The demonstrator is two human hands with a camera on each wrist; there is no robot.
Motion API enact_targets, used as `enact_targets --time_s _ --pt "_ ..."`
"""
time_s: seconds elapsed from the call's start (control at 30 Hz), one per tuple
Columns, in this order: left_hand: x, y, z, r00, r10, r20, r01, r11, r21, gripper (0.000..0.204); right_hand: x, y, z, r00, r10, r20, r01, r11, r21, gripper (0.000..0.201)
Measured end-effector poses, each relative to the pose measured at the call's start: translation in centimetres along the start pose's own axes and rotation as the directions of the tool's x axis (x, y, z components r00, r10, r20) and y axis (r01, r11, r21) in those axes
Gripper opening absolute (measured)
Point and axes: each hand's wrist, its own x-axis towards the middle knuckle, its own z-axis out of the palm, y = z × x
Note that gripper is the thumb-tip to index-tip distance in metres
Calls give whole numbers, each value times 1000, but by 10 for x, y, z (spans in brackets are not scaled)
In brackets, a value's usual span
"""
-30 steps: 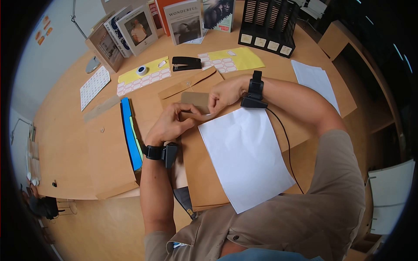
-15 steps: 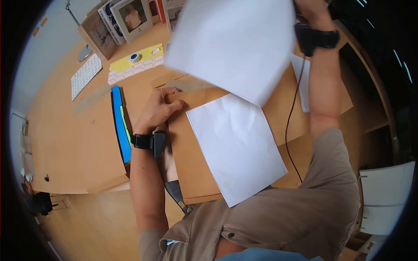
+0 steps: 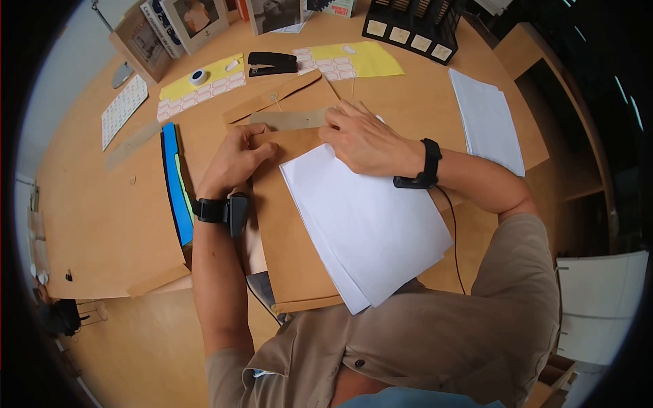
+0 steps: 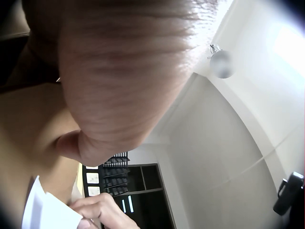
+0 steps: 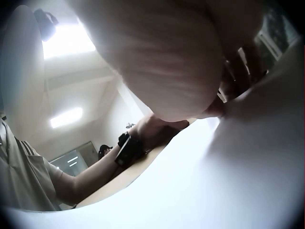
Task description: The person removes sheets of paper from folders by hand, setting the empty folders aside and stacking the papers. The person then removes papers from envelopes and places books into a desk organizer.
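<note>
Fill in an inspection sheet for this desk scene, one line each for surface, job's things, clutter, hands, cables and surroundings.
Surface: wooden desk, light brown, curved front edge.
Job's things: white sheets stacked on a brown envelope with its flap open at the far end.
Clutter: black stapler, yellow label sheets, tape roll, blue folder, loose paper pile, books, black file rack.
Hands: left hand rests on the envelope's top left corner; right hand rests on the sheets' top edge by the flap.
Cables: black cable runs from the right wrist strap toward the body.
Surroundings: wooden floor, white chair at right.
</note>
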Motion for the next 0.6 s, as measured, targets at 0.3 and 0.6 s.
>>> enact_targets --time_s 0.3,0.6 --pt "-1 2 1 1000 16 -9 -16 1000 26 25 -7 -7 -10 974 195 116 -203 977 63 10" --pt "-8 14 -1 995 -91 46 93 994 -59 26 -20 -4 -45 952 229 204 -272 938 215 26"
